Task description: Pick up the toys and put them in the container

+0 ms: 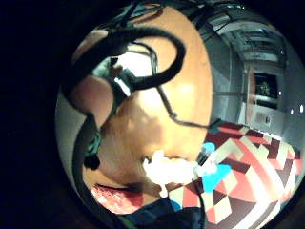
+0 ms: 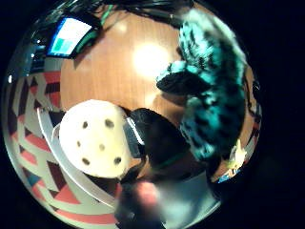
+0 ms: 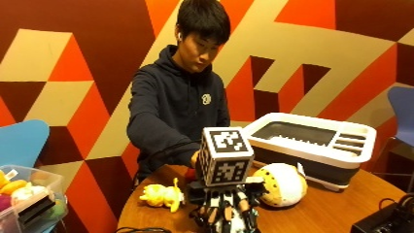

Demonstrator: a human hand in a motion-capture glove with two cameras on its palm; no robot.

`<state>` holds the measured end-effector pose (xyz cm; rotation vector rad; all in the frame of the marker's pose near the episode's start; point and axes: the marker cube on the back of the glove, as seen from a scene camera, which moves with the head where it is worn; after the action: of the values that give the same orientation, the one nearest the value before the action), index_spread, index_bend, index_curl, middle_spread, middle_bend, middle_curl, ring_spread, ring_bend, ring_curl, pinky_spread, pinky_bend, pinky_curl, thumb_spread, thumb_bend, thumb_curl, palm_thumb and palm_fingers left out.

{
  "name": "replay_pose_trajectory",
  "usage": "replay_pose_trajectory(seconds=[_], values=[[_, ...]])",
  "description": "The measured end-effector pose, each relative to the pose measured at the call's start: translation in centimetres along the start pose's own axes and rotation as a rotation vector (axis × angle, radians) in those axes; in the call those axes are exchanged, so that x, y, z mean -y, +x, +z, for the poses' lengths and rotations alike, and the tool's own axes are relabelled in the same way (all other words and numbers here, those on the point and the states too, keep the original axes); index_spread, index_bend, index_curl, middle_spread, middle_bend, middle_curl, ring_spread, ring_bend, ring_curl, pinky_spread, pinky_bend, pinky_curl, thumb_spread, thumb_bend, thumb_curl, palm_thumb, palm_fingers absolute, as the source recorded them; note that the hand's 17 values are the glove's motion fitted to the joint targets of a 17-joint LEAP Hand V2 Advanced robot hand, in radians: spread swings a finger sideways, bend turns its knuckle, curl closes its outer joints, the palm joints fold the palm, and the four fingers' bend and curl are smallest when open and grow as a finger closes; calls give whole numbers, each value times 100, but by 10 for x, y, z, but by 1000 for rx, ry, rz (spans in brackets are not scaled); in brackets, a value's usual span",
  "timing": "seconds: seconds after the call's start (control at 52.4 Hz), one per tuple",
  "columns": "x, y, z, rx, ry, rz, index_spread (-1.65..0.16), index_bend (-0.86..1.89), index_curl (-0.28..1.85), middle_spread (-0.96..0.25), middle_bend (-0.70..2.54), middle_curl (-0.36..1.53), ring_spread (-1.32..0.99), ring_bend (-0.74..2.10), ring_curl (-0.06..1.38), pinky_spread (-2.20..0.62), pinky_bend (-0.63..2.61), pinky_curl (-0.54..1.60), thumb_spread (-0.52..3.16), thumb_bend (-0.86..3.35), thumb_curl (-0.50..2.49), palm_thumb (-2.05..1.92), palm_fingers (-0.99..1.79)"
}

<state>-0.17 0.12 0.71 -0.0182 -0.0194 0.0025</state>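
Round wooden table (image 3: pixel 323 208) before a wall of red, orange and cream shapes; a person in a dark hoodie reaches the gloved right hand (image 3: pixel 223 211) down at its front edge.

From outside, the marker cube hides most of that hand, so whether its fingers are open or closed cannot be told. In the thumb-side palm view a teal, black-spotted plush toy (image 2: pixel 209 90) fills one side, close to the palm, though a hold is not visible. On the table lie a yellow plush toy (image 3: pixel 162 195) and a cream ball-shaped toy with dark spots (image 3: pixel 283 183); behind them stands the white-rimmed grey container (image 3: pixel 310 141), partly cut off by the toys.
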Motion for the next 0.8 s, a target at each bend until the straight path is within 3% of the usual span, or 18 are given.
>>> replay_pose_trajectory(seconds=[0.057,0.153,0.248,0.286,0.496,0.801], values=[[0,-1,6,24,-4,1,-14,-15,-4,5,3,-1,-1,71,15,-10,109,27,59,5,3,7,19],[5,-2,8,8,100,-22,-21,-17,-6,5,8,0,-15,119,31,-28,147,41,90,28,12,38,35],[9,-1,7,-8,205,-70,-24,-5,-3,1,27,6,-25,140,40,-36,150,43,96,43,21,62,48],[10,0,7,-11,220,-84,-25,10,0,-3,41,10,-28,143,42,-37,136,40,86,47,25,71,67],[-27,11,-41,67,262,-189,-32,32,2,-17,58,15,-32,141,46,-40,123,40,55,53,36,82,100],[-148,-5,-164,224,463,-413,-40,49,1,-29,67,17,-32,142,51,-40,120,46,22,64,47,74,104]])
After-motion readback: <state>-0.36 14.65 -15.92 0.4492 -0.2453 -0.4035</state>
